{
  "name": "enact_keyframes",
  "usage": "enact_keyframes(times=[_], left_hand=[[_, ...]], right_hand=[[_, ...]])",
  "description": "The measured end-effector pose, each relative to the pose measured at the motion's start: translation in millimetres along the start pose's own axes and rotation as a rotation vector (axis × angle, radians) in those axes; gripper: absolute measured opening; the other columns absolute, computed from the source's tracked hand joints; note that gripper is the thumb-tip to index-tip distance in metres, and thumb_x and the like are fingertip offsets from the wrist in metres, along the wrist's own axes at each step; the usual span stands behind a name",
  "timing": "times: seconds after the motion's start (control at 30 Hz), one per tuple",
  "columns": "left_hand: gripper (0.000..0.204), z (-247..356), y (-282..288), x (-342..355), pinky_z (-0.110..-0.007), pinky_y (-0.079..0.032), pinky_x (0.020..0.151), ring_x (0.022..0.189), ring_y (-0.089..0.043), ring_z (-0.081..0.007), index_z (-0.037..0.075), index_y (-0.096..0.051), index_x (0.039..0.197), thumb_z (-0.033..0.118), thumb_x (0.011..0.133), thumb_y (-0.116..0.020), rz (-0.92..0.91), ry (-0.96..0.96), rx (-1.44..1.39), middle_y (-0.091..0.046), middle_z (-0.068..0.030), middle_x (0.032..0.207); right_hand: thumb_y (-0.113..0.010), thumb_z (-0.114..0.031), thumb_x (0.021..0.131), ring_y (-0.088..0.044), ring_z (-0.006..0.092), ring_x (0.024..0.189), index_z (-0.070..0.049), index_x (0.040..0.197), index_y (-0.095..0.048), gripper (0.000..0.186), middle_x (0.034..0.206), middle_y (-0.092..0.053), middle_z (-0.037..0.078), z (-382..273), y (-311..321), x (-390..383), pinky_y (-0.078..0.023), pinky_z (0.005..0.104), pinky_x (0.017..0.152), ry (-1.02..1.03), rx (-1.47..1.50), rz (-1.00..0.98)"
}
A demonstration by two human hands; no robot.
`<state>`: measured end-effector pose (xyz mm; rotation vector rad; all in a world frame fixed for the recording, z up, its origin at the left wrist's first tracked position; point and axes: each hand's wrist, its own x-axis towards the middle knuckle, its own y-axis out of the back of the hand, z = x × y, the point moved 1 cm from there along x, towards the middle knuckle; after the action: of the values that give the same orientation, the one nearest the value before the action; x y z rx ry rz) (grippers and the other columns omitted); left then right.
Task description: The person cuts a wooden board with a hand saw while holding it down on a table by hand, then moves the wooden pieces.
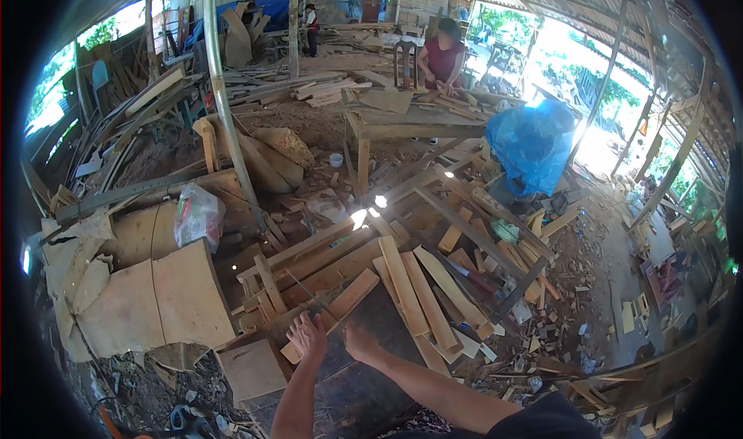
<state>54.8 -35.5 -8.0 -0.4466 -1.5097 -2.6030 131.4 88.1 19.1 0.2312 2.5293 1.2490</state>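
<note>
Bare hands work a pale wooden strip (354, 294) lying slantwise at the far edge of a dark surface (348, 385) in an open-sided workshop. The left hand (308, 335), fingers slightly parted, rests at the strip's nearer part; whether it is clamped there cannot be told. The right hand (361, 343), just beside the strip, looks curled, its grip hidden from view. More loose strips (422, 304) lie to the right; a broad wooden slab (166, 300) lies to the left. The step in hand appears to be steadying or positioning the strip; the next move seems to call for a firm left hold and careful alignment by the right.
</note>
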Motion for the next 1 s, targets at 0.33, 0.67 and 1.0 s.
enact_keyframes(times=[0.33,0.67,1.0], left_hand=[[0.039,7.9,-9.8,23.7,-0.048,-0.038,0.086,0.102,-0.055,-0.0331,0.011,-0.069,0.097,0.039,0.098,-0.041,-0.1,-0.047,0.152,-0.063,-0.0143,0.102],[0.037,33.3,-16.4,33.0,-0.048,-0.038,0.091,0.106,-0.056,-0.032,0.013,-0.07,0.103,0.033,0.095,-0.04,-0.092,0.132,0.124,-0.064,-0.0126,0.109],[0.033,21.1,-13.4,32.6,-0.047,-0.039,0.089,0.103,-0.058,-0.0306,0.011,-0.071,0.1,0.028,0.091,-0.044,-0.071,0.196,0.13,-0.065,-0.0119,0.103]], right_hand=[[-0.044,-0.023,0.099,-0.066,0.0446,0.079,0.0,0.103,-0.051,0.025,0.084,-0.066,0.025,10.9,-20.7,16.1,-0.053,0.0548,0.072,0.092,-0.012,0.081],[-0.044,-0.023,0.099,-0.066,0.0424,0.081,-0.001,0.102,-0.053,0.025,0.083,-0.066,0.024,11.2,-15.6,19.3,-0.053,0.052,0.072,0.083,-0.055,0.06],[-0.043,-0.025,0.099,-0.065,0.0449,0.08,0.0,0.099,-0.054,0.027,0.08,-0.065,0.027,14.0,-7.9,-35.7,-0.052,0.0536,0.071,0.077,0.029,0.039]])
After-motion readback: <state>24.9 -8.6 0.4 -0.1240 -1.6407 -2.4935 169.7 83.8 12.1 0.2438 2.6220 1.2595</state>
